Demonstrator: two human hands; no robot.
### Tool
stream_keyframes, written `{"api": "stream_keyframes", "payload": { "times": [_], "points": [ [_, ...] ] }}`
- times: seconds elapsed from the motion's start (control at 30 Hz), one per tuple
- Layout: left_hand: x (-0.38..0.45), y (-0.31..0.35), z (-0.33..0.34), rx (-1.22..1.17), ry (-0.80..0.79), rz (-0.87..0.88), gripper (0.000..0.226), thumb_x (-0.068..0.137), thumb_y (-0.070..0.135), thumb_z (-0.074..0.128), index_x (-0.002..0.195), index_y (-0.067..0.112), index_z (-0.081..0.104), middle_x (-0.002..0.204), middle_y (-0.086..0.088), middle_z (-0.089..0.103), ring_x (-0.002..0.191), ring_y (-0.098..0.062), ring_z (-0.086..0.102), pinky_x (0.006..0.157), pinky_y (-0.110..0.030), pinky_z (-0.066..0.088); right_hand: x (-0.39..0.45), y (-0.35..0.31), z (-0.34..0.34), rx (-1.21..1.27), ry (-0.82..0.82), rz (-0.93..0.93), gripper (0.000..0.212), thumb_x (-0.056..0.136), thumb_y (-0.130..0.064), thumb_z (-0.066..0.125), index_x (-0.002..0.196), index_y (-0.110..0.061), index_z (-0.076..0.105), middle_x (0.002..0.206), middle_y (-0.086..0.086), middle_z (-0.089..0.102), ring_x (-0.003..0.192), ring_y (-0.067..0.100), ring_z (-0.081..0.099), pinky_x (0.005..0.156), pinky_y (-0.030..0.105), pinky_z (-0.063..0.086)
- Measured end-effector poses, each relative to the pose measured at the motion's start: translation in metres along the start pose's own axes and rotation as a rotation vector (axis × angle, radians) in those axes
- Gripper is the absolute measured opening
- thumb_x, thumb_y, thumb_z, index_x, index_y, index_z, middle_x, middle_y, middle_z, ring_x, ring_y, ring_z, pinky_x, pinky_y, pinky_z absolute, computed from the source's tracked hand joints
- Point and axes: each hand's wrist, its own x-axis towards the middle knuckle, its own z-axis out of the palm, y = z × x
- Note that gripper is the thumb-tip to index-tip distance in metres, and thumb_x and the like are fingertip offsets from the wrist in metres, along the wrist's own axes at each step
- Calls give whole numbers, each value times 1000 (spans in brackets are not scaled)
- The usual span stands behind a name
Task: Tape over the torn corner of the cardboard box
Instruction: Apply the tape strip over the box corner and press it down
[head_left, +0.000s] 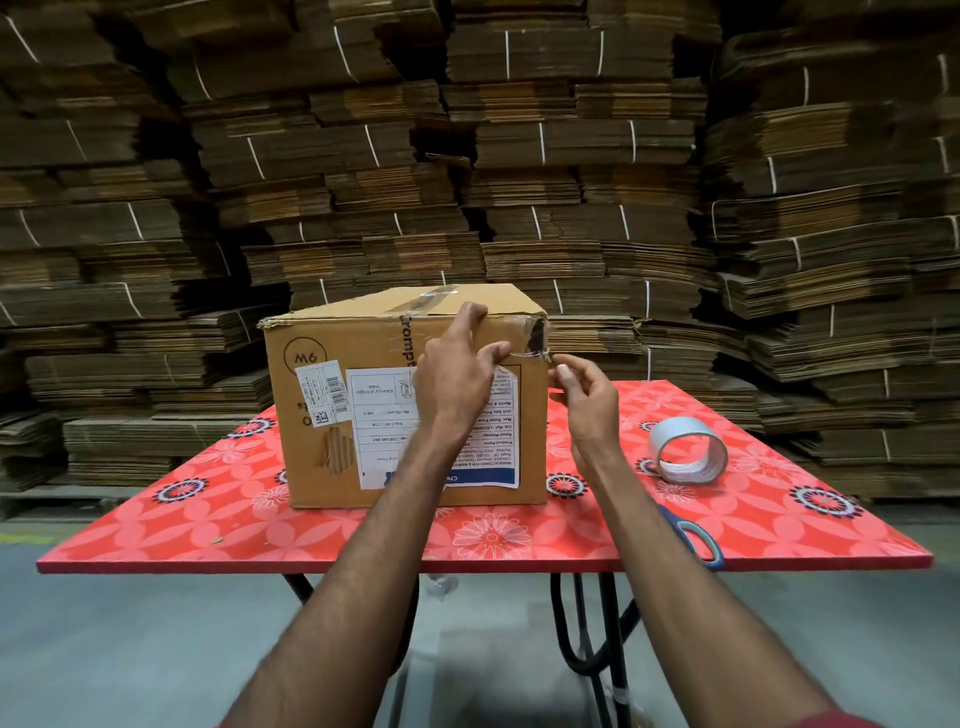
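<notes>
Fingertips of both hands meet a short strip of clear tape (530, 354) stretched just below the torn corner (537, 332) of the cardboard box (332, 457). Left hand (457, 374): thumb and one finger pinch the strip's left end against the box's front face, while the remaining fingers curl over the top edge. Right hand (584, 397): thumb and forefinger are closed on the strip's right end, just off the box's right edge; the other fingers are loosely curled and hold nothing else. The tear shows as a dark, ragged gap at the upper right front corner, directly above the strip and between the two hands.

The box stands on a red table (208, 525) with a floral pattern, its front face bearing an inverted white printed label (374, 405) and a smaller barcode sticker (324, 389); older clear tape crosses its top. A roll of tape (685, 454) lies on the table to the right, well apart from the box. A blue-rimmed object (698, 543), partly hidden by the right forearm, sits near the table's front edge.

Bundled stacks of flattened cardboard (519, 156), tied with white string, fill the background wall to wall. A grey floor (130, 649) lies beneath the table's dark folding legs.
</notes>
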Motion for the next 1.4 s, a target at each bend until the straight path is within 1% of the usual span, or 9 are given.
{"api": "stream_keyframes", "payload": {
  "times": [0.1,0.2,0.33,0.43,0.57,0.73,0.87,1.17,1.4],
  "points": [
    [-1,-3,1,24,-31,7,52,87,42,68,134,32,47,92,0,71,64,-11,59,61,-31,59,-19,-19,0,-158,20,-178,38,106,-35,46,142,-23,57,142,-4,61,131,6,55,108,27,45],
    [-2,-5,2,34,-48,12,54,88,41,67,136,34,43,95,-1,72,64,-12,59,63,-32,59,-39,-36,6,-334,-123,-290,51,109,-40,35,159,-27,32,161,-13,34,145,-5,29,112,8,26],
    [-4,-5,-1,40,-66,22,54,89,40,67,137,36,41,100,-2,72,71,-14,62,68,-32,58,-57,-16,10,-389,-266,-184,57,105,-56,29,157,-52,4,166,-13,24,147,8,34,115,29,36],
    [-4,-5,-2,54,-93,24,56,89,38,67,137,36,38,101,-3,72,77,-19,67,72,-36,59,-62,4,-2,-391,-287,-102,57,102,-64,29,156,-54,14,161,-11,39,143,12,45,116,41,41],
    [-1,-6,-1,29,-174,-15,58,89,36,67,137,37,33,92,1,68,75,-19,66,73,-41,60,-66,2,-22,-489,-208,-113,52,107,-54,28,156,-39,34,159,-14,40,145,6,38,121,44,33],
    [2,-2,2,60,-160,-32,64,81,64,61,130,36,31,84,-3,69,80,-28,69,72,-45,59,-52,-23,-7,-725,-231,-426,61,107,-50,27,163,-32,7,170,-15,2,156,5,0,127,39,7],
    [-2,-3,7,100,-81,10,54,86,53,64,127,36,33,90,-8,72,86,-32,70,73,-46,58,-56,-12,-1,-1042,-232,-492,67,103,-62,14,162,-35,-5,167,-21,-17,156,9,-13,125,45,-5],
    [0,-14,-5,71,-185,10,58,88,40,67,131,46,29,103,-5,72,88,-27,70,78,-46,59,-84,-9,-20,-1340,-92,-630,60,106,-52,32,160,-27,27,169,-11,16,158,20,4,121,59,9],
    [2,-16,-3,74,-172,8,56,89,36,65,131,48,30,101,-9,71,88,-31,69,77,-46,58,-37,-48,11,-1461,-143,-782,64,107,-54,24,162,-23,19,170,-10,14,158,22,4,121,59,8]
  ]
}}
